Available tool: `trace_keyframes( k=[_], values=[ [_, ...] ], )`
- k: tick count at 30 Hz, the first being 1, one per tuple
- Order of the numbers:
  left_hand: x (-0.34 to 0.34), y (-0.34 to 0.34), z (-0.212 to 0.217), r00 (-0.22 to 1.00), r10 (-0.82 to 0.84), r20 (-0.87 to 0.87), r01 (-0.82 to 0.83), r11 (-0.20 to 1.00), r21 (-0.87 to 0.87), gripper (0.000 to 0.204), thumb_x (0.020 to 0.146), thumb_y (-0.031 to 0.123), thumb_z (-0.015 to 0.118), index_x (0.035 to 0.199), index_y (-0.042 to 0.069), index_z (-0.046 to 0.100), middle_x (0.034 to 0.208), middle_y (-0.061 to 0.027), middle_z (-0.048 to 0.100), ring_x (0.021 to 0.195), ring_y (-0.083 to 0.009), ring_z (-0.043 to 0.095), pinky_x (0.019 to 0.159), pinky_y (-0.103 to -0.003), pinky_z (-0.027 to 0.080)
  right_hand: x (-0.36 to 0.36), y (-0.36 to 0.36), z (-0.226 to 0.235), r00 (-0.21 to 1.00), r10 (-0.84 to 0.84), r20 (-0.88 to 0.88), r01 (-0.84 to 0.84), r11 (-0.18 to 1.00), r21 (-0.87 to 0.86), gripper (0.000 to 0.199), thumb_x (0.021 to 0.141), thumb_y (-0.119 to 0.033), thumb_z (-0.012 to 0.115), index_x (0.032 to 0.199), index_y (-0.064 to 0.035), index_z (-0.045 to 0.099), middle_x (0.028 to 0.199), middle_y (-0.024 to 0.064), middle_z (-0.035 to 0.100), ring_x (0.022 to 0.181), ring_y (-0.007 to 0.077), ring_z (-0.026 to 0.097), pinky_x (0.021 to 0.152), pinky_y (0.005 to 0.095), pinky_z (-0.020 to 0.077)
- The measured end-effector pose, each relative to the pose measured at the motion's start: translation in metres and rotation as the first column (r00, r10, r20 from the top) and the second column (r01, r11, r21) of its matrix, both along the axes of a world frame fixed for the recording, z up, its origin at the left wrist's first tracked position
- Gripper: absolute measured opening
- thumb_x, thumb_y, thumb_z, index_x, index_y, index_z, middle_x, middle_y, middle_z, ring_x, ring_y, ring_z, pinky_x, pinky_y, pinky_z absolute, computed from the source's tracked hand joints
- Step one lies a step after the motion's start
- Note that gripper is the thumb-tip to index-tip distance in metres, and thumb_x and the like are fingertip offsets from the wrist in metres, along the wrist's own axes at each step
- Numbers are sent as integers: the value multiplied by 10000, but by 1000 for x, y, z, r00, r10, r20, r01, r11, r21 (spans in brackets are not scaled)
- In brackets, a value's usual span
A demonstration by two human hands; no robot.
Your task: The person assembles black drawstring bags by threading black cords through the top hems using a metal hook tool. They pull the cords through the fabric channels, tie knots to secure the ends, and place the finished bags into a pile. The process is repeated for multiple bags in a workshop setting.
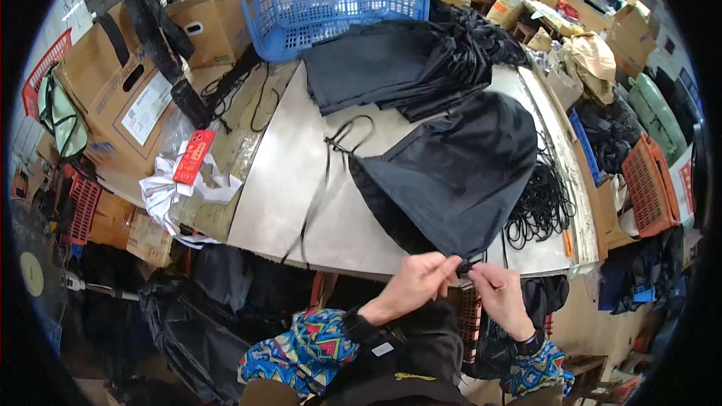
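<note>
A black fabric bag [459,173] lies spread on the pale metal tabletop [274,180], its near corner drawn to the front edge. At that corner my left hand [417,278] pinches a small black bunch, perhaps the bag's edge with cord. My right hand [502,297] is closed on the same spot from the other side, fingertips almost touching the left ones. What exactly sits between the fingers is too small to make out. From the bag's left corner a thin black drawstring [325,188] trails over the tabletop, with a small loop and fastener at its top.
Behind the bag lies a stack of folded black fabric [383,60], with a blue plastic basket [263,30] beyond. Tangled black cords [543,203] lie to the right, near an orange pen-like tool [567,243]. A cardboard box [113,105] and a red phone-shaped item [194,156] are left.
</note>
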State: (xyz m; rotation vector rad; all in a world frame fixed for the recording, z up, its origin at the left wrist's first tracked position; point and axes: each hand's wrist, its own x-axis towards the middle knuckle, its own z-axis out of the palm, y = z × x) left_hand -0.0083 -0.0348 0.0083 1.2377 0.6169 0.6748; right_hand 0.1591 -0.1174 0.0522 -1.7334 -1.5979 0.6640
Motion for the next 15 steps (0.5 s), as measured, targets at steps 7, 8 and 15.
trace_keyframes(
  k=[7,8,15],
  values=[
    [17,15,14,972,147,181,-168,980,106,181,958,167,547,998,-8,571,843,12,587,760,-28,491,665,-218,436,-14,13,2,997,-24,-77,34,991,128,121,897,-65,577,828,28,612,650,126,595,577,218,601,535,310,454],
    [21,16,9,955,191,228,-216,972,90,172,961,167,539,975,-4,559,824,20,571,743,-29,477,651,-219,429,-10,15,11,998,61,-26,-58,992,116,118,894,-63,574,829,27,614,669,135,606,598,249,611,550,321,464],
    [31,10,10,969,241,54,-243,888,390,219,967,221,521,911,22,447,660,-70,499,614,-110,430,563,-287,397,-8,14,9,998,63,29,-68,974,214,94,878,-49,569,832,17,617,722,150,632,675,316,623,604,368,486]
  ],
)
